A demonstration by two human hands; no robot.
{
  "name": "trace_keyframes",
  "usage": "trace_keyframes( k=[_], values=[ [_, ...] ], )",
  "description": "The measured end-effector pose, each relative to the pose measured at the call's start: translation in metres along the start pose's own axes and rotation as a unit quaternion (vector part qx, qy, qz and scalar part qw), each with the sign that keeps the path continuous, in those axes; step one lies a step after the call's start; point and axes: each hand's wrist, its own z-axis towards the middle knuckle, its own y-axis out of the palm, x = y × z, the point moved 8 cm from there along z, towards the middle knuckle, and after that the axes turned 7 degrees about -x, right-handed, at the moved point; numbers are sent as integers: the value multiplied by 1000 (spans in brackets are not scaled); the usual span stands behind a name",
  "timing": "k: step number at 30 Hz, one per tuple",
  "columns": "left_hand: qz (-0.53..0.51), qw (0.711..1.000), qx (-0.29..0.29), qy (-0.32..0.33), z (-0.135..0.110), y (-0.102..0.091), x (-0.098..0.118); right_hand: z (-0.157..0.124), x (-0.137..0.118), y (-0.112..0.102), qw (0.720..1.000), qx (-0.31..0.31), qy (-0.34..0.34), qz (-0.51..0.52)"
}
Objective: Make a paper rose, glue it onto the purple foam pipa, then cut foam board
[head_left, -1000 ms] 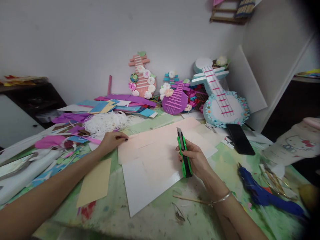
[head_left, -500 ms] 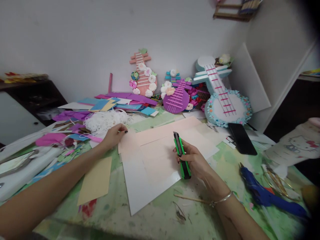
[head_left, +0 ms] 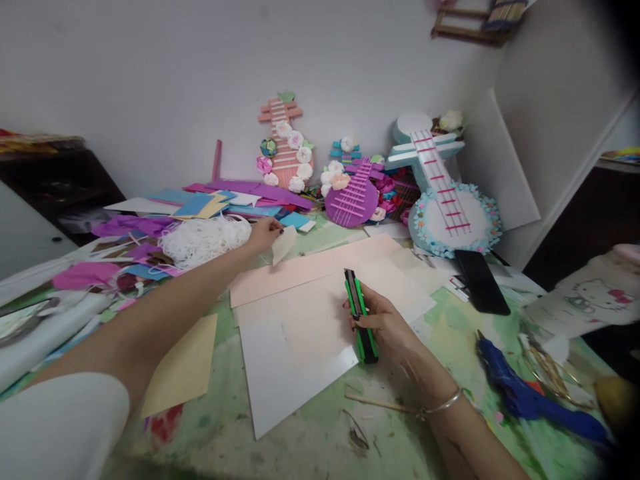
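My right hand (head_left: 385,327) is closed around a green and black utility knife (head_left: 361,315), its tip pointing away from me over the pale pink sheet (head_left: 320,267). That sheet lies on a white board (head_left: 285,373) on the green-stained table. My left hand (head_left: 264,235) reaches far forward and pinches a small cream paper piece (head_left: 283,244) lifted just above the table, beside a heap of white string (head_left: 205,239).
Decorated foam guitars (head_left: 350,197) and a large blue-and-white one (head_left: 445,207) lean on the back wall. A black phone (head_left: 480,290) and blue glue gun (head_left: 525,393) lie at right. A tan paper (head_left: 183,367) and coloured foam scraps (head_left: 125,260) crowd the left.
My left hand has left the pink sheet's corner, moved forward and picked up a small cream piece. The knife's blade no longer sticks out. My right hand drifted slightly left.
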Motion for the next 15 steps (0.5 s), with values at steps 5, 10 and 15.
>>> trace_keyframes(
  k=[5,10,15],
  values=[
    [45,999,-25,-9,6,13,-7,1,1,-2,1000,14,0,-9],
    [74,994,-77,-11,10,25,-14,0,-1,-2,999,20,-2,-26],
    [82,992,-98,-8,26,31,-13,-1,-4,0,999,20,-15,-31]
  ],
)
